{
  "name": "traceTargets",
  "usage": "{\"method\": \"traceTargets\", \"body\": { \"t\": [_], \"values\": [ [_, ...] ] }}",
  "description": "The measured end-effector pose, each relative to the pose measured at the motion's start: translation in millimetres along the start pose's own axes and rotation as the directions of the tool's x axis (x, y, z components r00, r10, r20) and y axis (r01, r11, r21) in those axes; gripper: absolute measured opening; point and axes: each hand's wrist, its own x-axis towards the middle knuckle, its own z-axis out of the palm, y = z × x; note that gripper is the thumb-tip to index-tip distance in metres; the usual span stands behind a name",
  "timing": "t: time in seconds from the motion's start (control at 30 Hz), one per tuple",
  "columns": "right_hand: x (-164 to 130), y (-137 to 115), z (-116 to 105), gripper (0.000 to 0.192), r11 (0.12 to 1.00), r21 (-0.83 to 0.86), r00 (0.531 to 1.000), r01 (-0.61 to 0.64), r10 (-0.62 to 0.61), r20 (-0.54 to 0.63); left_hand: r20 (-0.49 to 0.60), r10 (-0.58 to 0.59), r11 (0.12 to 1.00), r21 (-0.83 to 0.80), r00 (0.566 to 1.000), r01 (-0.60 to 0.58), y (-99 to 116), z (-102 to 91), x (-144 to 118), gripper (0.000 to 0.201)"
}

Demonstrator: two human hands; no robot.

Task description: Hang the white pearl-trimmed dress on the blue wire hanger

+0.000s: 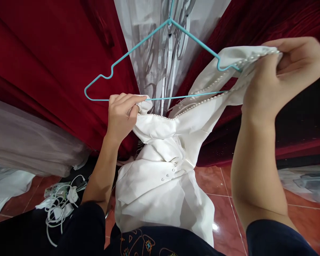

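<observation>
Under one teal hanger (138, 71), two hands grip one white garment (162, 170).

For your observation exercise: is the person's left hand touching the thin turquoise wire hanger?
Apart. The head view shows the left hand pinching the white pearl-trimmed garment just below the turquoise wire hanger.

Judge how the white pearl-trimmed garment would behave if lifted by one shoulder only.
The white garment is probably floppy: it sags and folds between both hands. It looks smooth, so it might slip off the thin teal hanger. The pearl trim could snag.
</observation>
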Motion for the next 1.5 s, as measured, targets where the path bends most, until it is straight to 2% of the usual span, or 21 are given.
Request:
{"method": "traceTargets", "body": {
  "t": [0.13,0.2,0.23,0.27,0.33,0.43,0.5,0.6,0.7,0.77,0.83,0.93,1.0,1.07,1.13,1.17,1.2,1.3,1.33,1.43,1.5],
  "values": [
    [-4.5,32.2,-10.0,0.032,0.964,0.089,0.959,-0.249,0.258,-0.115,0.043,-0.032,0.998,-0.058,0.999,0.034,2.5,-6.7,4.1,0.039],
    [-26.3,37.3,-14.7,0.020,0.958,0.083,0.951,-0.275,0.283,-0.120,0.061,-0.043,0.996,-0.080,0.997,0.048,5.0,-7.8,5.0,0.038],
    [-40.7,35.3,-16.9,0.007,0.970,0.067,0.967,-0.232,0.237,-0.094,0.068,-0.047,0.995,-0.083,0.997,0.053,6.0,-7.9,5.3,0.038],
    [-55.8,30.4,-18.9,0.001,0.987,0.044,0.980,-0.153,0.157,-0.124,0.074,-0.051,0.995,-0.081,0.996,0.057,6.6,-7.7,5.5,0.039],
    [-82.8,13.6,-21.7,0.010,1.000,-0.019,0.997,0.010,-0.011,-0.074,0.089,-0.063,0.995,-0.076,0.994,0.070,7.2,-6.5,5.7,0.039],
    [-100.7,-19.0,-19.4,0.010,0.950,-0.065,0.952,0.307,-0.306,0.028,0.108,-0.081,0.991,-0.094,0.991,0.091,7.7,-2.4,5.6,0.041],
    [-97.2,-38.2,-12.4,0.014,0.920,-0.078,0.924,0.383,-0.381,0.041,0.117,-0.097,0.988,-0.109,0.988,0.110,8.7,1.4,5.0,0.041],
    [-85.9,-53.9,1.7,0.028,0.949,-0.080,0.939,0.304,-0.284,0.192,0.124,-0.111,0.984,-0.123,0.986,0.126,10.2,6.4,3.5,0.041],
    [-85.3,-52.9,12.8,0.031,0.988,-0.039,0.894,0.148,-0.117,0.433,0.109,-0.089,0.987,-0.121,0.990,0.102,9.9,7.9,1.3,0.042],
    [-90.5,-47.7,16.6,0.029,0.996,-0.007,0.870,0.083,-0.069,0.489,0.066,-0.044,0.992,-0.112,0.997,0.051,8.9,6.6,-2.9,0.042],
    [-95.4,-43.3,17.8,0.027,0.998,0.011,0.881,0.066,-0.063,0.469,-0.072,-0.003,0.995,-0.099,0.997,-0.005,7.3,4.0,-11.5,0.035],
    [-97.0,-41.2,17.0,0.028,0.997,0.012,0.893,0.077,-0.074,0.444,-0.355,-0.054,0.996,-0.084,0.933,0.026,1.0,-1.7,-32.4,0.023],
    [-94.8,-41.8,15.5,0.028,0.995,0.028,0.890,0.098,-0.100,0.445,-0.405,-0.222,0.971,-0.178,0.887,0.161,-8.5,-5.8,-47.6,0.020],
    [-91.9,-42.2,13.8,0.028,0.993,0.036,0.886,0.114,-0.118,0.448,-0.336,-0.483,0.861,-0.351,0.809,0.368,-23.9,-10.0,-59.3,0.018],
    [-89.7,-41.9,12.0,0.028,0.993,0.025,0.881,0.114,-0.113,0.459,-0.231,-0.702,0.677,-0.509,0.674,0.531,-44.7,-14.9,-64.4,0.019],
    [-89.1,-41.6,11.3,0.028,0.994,0.021,0.878,0.111,-0.108,0.466,-0.172,-0.765,0.591,-0.570,0.621,0.571,-56.4,-17.7,-63.8,0.021],
    [-88.9,-41.3,10.7,0.029,0.994,0.022,0.877,0.109,-0.106,0.469,-0.100,-0.801,0.515,-0.616,0.590,0.596,-68.3,-20.8,-60.9,0.022],
    [-90.2,-41.5,10.0,0.028,0.992,0.041,0.885,0.120,-0.125,0.449,0.126,-0.810,0.359,-0.666,0.573,0.654,-100.3,-30.9,-40.7,0.029],
    [-91.0,-42.0,10.2,0.028,0.991,0.036,0.889,0.127,-0.130,0.440,0.153,-0.812,0.336,-0.667,0.563,0.665,-108.2,-34.3,-31.1,0.030],
    [-93.7,-44.6,11.6,0.030,0.989,-0.001,0.893,0.149,-0.134,0.429,0.136,-0.827,0.309,-0.699,0.545,0.645,-120.9,-43.5,1.0,0.021],
    [-95.0,-46.3,13.2,0.031,0.987,-0.018,0.896,0.158,-0.135,0.423,0.049,-0.819,0.394,-0.676,0.572,0.623,-120.5,-48.3,22.4,0.015]
  ]
}}
